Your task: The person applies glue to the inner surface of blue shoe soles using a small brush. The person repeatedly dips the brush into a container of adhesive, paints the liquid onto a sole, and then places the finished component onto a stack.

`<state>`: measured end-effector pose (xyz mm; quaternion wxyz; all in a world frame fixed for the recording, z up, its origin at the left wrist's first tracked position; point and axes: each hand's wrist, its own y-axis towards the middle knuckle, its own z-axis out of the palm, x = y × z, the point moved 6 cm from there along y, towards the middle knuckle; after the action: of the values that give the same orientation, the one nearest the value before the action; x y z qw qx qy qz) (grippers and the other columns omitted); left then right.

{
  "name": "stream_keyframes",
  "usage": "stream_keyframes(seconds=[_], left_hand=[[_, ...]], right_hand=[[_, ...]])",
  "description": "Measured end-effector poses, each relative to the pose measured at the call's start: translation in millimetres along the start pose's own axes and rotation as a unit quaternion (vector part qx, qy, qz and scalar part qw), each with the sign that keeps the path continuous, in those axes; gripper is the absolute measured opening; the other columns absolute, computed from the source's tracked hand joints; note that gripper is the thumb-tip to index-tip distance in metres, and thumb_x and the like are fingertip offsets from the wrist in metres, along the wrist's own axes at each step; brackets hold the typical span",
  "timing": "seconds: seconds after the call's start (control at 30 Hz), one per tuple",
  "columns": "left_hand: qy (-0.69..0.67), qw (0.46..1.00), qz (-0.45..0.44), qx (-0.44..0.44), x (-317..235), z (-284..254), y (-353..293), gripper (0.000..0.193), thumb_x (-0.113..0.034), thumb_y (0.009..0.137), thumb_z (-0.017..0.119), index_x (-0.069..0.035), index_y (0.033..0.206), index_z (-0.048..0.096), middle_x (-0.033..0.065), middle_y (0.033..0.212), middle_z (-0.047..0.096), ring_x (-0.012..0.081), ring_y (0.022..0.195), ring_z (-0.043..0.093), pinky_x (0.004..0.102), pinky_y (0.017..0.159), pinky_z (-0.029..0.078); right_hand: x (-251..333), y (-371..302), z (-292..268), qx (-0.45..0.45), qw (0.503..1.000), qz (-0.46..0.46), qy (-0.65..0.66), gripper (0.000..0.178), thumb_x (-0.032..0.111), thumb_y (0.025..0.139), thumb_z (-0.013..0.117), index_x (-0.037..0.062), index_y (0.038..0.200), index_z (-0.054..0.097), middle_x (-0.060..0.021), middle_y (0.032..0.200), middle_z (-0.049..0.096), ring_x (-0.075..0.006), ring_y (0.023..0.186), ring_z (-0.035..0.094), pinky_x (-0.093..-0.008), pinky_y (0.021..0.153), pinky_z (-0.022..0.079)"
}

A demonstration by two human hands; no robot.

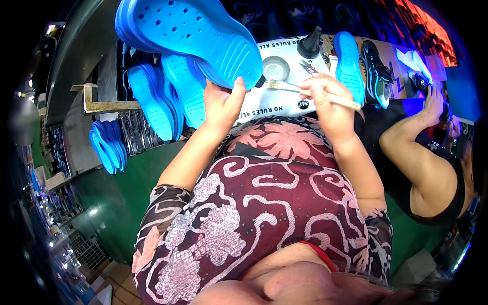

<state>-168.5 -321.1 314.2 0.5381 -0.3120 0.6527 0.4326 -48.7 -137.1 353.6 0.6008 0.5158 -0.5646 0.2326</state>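
My left hand [226,104] is closed on the end of a large blue insole [203,38] with small holes and ridges, thumb on top. Its layered edge suggests more than one piece. A small black piece [260,81] shows at the insole's tip, beside my thumb. In my right hand [328,99] is a brush [345,101] with a pale handle, its bristles close to the black piece. A metal tool tip [307,66] sticks out above my right fingers; whether I hold it too, I cannot tell. Just beyond the bristles sits a round, shallow dish [276,68].
Stacks of blue insoles [152,101] lie at the left, with more [108,145] lower down. On the white printed sheet [264,104] stands a black cone-topped bottle [310,44]. Rightward are another blue insole [348,66], a black-and-blue shoe [375,73] and a co-worker's arm [419,147].
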Motion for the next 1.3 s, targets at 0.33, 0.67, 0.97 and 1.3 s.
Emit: stream_keyframes(seconds=[0.33,0.67,0.97,1.3], left_hand=[[0.048,0.995,0.083,-0.016,-10.7,6.5,-7.1,0.029,-0.005,0.079,0.06,0.003,0.106,0.052,0.0132,0.094,0.064,0.0194,0.086,0.061,0.0321,0.079,0.048],[0.091,0.991,0.098,0.009,-14.4,5.5,-10.1,0.039,-0.002,0.078,0.058,0.003,0.114,0.046,0.0136,0.096,0.062,0.0186,0.087,0.06,0.0315,0.08,0.048],[0.095,0.991,0.091,0.018,-13.3,2.6,-8.8,0.04,-0.002,0.078,0.058,0.006,0.115,0.043,0.0145,0.1,0.061,0.0187,0.09,0.06,0.032,0.083,0.047],[0.101,0.98,0.173,-0.007,-8.7,3.7,-10.6,0.039,0.0,0.075,0.061,0.004,0.112,0.048,0.0138,0.092,0.063,0.0216,0.083,0.063,0.0319,0.076,0.049]], right_hand=[[19.6,3.4,10.9,0.026,0.972,-0.156,-0.176,0.014,0.018,0.083,0.063,0.0072,0.075,0.067,-0.0034,0.067,0.064,-0.0209,0.062,0.057,-0.035,0.074,0.042],[20.7,4.8,14.1,0.023,0.969,-0.169,-0.178,0.015,0.019,0.085,0.063,0.0084,0.075,0.067,-0.0039,0.068,0.064,-0.023,0.065,0.058,-0.037,0.081,0.041],[27.9,4.2,15.6,0.046,0.968,-0.182,-0.168,0.015,0.019,0.082,0.064,0.0071,0.073,0.068,-0.0041,0.067,0.063,-0.0222,0.064,0.057,-0.0368,0.077,0.041],[24.8,2.3,19.1,0.047,0.968,-0.179,-0.167,0.012,0.02,0.079,0.067,0.0096,0.074,0.07,-0.0018,0.065,0.062,-0.0192,0.064,0.059,-0.0383,0.085,0.042]])
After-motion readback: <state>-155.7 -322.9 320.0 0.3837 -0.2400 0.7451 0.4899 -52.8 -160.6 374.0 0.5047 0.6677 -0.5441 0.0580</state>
